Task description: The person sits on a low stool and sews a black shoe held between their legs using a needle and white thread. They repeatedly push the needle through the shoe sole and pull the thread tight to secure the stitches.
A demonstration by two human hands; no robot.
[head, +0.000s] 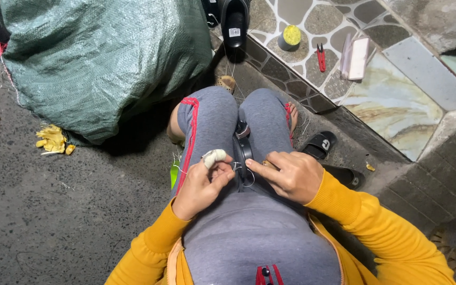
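Between the knees, a black shoe piece (243, 150) is wedged; white thread (237, 168) is pinched in the left hand (201, 184) grip, the right hand (288, 174) pressed just beside it, grip narrow.

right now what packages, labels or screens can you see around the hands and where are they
Big green woven plastic sack: upper left on the grey ground, bulging, tied with pink string.
Small white rectangular label: on the black sandal at top centre.
Flat pinkish-white rectangular packet: upper right on the stone-pattern tiles, beside red snips.
No screens in view.
Left hand and right hand work on a black strap on the lap.
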